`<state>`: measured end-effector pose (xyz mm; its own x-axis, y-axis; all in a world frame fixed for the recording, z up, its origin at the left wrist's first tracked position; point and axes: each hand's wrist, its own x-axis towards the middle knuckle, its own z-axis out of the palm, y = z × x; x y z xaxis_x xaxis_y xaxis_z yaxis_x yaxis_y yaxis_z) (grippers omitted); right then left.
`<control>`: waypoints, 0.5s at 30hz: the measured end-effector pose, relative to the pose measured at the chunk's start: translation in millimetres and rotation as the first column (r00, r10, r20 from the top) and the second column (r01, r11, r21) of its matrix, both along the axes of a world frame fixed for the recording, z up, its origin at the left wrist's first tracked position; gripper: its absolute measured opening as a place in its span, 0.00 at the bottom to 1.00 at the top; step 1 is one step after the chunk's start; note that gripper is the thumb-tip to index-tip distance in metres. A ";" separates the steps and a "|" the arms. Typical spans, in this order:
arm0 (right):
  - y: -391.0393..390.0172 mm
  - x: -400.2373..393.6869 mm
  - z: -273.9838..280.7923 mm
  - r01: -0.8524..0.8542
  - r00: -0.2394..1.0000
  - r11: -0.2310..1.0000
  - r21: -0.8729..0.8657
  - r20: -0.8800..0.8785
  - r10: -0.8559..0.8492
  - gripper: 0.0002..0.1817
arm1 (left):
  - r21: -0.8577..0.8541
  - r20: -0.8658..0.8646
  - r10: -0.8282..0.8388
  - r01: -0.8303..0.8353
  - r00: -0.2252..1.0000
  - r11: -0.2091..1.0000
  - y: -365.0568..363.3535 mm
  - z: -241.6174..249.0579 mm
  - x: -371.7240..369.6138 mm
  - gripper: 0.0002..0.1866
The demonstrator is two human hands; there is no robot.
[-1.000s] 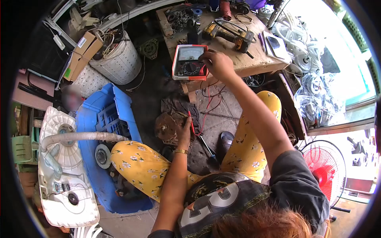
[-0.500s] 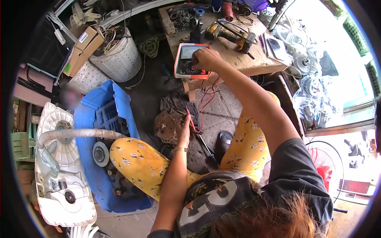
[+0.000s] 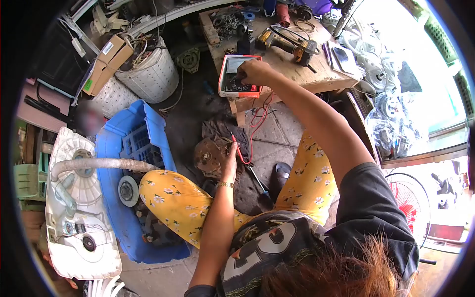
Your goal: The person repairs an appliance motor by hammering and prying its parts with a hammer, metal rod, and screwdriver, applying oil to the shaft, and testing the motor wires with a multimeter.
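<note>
My left hand (image 3: 229,164) is closed around a red test probe (image 3: 234,140), its tip pointing up. Beside that hand, a rusty round motor (image 3: 208,157) rests on a dark cloth (image 3: 222,129) on the floor. From the probe, a red lead (image 3: 257,129) loops up toward the workbench. My right hand (image 3: 256,73) reaches over an analog multimeter (image 3: 239,88), fingers pinched at its dial; the fingertips partly hide the knob. The meter sits in an orange-and-white box (image 3: 221,79) at the bench's corner. A screwdriver (image 3: 258,179) lies near my left hand.
On the wooden workbench (image 3: 316,79) are a yellow cordless drill (image 3: 279,43), a phone (image 3: 341,54) and loose screws. Left of my knee stands a blue washing machine body (image 3: 111,198) with a grey hose (image 3: 106,167). White perforated drums (image 3: 153,74) stand behind. A fan (image 3: 403,203) is at right.
The camera view has shifted slightly. My right hand stays at the meter's dial with its fingers turned a little; my left hand keeps hold of the red probe.
</note>
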<state>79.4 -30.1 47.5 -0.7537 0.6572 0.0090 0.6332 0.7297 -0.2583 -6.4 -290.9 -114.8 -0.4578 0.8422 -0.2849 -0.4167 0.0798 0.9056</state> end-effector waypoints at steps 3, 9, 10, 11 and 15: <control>-6.6 5.9 6.1 0.029 0.994 1.000 0.011 -0.106 -0.028 0.17 | 0.008 -0.022 0.018 -0.018 1.000 1.000 0.0 2.1 -1.1 0.15; -65.8 32.4 -28.5 0.106 0.945 0.987 -0.122 -0.295 -0.138 0.19 | 0.005 -0.224 -0.109 0.113 0.969 0.994 1.7 -12.1 -8.2 0.13; -93.3 38.7 -40.7 0.043 0.944 0.974 -0.221 -0.310 -0.112 0.18 | 0.005 -0.276 -0.143 0.150 0.950 0.989 3.3 -14.9 -7.7 0.13; -113.0 43.0 -51.8 -0.014 0.953 0.932 -0.363 -0.288 -0.098 0.17 | 0.009 -0.290 -0.146 0.155 0.946 0.988 2.2 -11.1 -4.8 0.12; -150.9 39.0 -96.8 0.038 0.941 0.839 -0.543 -0.264 -0.213 0.16 | 0.029 -0.288 -0.161 0.177 0.944 0.984 0.3 -9.4 0.0 0.12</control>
<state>118.4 -181.0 -49.3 -0.6810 0.7167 -0.1502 0.5360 0.3481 -0.7692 -6.4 -290.7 -124.2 -0.3628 0.9247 -0.1158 -0.1265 0.0742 0.9892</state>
